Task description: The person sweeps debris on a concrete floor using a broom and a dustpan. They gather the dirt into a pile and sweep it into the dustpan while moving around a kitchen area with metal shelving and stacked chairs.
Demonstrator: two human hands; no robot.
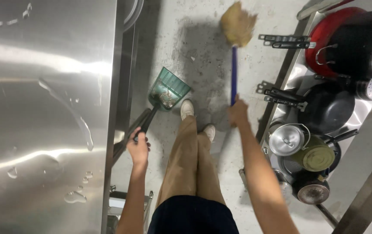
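From the head view we gripped one green dustpan [168, 91] in our left hand [138, 147] beside the steel counter [43, 108] edge; our right hand [238, 112] clasped one broom [236, 39] (open floor [203, 56] between counter and pot rack [324, 108]).

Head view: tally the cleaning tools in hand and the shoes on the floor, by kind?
Broom, in the right hand: 1
Green dustpan, in the left hand: 1
White shoes: 2
Total: 4

Glossy steel counter [43, 108], plastic dustpan [168, 90]
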